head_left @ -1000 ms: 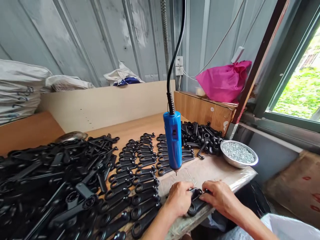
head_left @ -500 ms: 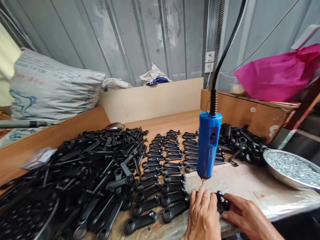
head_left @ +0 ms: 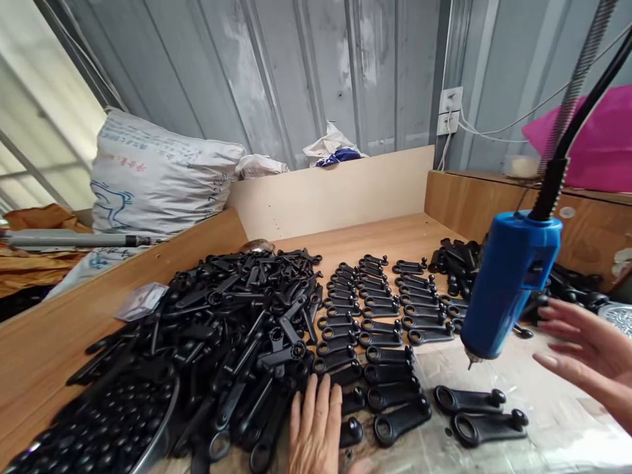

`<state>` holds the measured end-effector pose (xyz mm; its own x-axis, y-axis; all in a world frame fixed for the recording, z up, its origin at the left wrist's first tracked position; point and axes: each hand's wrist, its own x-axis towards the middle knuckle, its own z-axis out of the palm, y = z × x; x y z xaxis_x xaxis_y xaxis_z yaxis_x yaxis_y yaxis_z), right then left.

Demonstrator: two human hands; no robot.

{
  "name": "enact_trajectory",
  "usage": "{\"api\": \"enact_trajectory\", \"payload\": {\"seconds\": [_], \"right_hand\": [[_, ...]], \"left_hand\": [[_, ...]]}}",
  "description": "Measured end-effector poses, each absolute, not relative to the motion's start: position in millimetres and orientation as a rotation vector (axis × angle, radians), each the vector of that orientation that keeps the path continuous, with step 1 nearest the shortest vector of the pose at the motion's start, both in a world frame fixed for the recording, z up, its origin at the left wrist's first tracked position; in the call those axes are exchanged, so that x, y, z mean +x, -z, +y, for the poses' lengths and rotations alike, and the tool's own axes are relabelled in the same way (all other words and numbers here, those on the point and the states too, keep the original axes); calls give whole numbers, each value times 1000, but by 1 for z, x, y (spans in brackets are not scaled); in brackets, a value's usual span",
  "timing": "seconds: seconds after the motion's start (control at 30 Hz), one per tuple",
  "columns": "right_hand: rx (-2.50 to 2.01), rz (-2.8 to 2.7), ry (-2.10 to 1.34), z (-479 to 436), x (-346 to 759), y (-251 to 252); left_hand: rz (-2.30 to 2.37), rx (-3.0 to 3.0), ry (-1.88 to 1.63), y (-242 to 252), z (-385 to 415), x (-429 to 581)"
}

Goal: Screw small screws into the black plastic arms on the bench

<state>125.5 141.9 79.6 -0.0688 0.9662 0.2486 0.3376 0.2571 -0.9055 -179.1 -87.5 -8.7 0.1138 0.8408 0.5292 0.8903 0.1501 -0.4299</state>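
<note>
My left hand (head_left: 316, 428) lies palm down with its fingers stretched out over the front end of the left row of black crank handles (head_left: 351, 432), partly covering them. Each handle has a ring at one end and a round knob at the other. Raised at the right, my right hand (head_left: 590, 362) has its fingers apart and nothing in them. Just left of it hangs a tilted blue electric screwdriver (head_left: 508, 283), its bit pointing down. Below the bit, two crank handles (head_left: 488, 426) lie side by side on the bench.
A big heap of loose black parts (head_left: 237, 316) fills the left side, with a bowl of black knobs (head_left: 165, 431) in front. Another black pile (head_left: 457, 260) and a dish of metal screws (head_left: 619, 317) are at the right. Wooden boards (head_left: 336, 197) edge the bench.
Both hands have let go of the crank handle they held under the screwdriver. My left hand moved left to the rows; my right drew back. The screwdriver now hangs tilted, and the view turned left.
</note>
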Motion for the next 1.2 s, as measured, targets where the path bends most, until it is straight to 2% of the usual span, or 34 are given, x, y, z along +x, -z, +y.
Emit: {"api": "enact_trajectory", "payload": {"seconds": [0.13,0.23,0.47,0.63,0.73,0.9,1.2], "right_hand": [[-1027,-1562,-1123,142,79,-133],[-943,-1535,-1261,146,54,-144],[-947,-1452,-1263,136,14,-130],[-716,-1411,-1292,102,-26,-137],[-557,-1423,-1376,83,-53,-136],[-451,-1435,-1378,64,-81,-114],[-482,-1527,-1287,64,-82,-94]], "left_hand": [[-1623,-1774,78,14,-64,-197],[-1715,-1870,149,15,-51,-204],[-1881,-1973,314,25,-39,-203],[-1847,-1938,389,52,-41,-199],[-2038,-1965,345,57,-40,-192],[-2404,-1931,220,34,-35,-175],[-2183,-1970,135,43,-32,-180]]}}
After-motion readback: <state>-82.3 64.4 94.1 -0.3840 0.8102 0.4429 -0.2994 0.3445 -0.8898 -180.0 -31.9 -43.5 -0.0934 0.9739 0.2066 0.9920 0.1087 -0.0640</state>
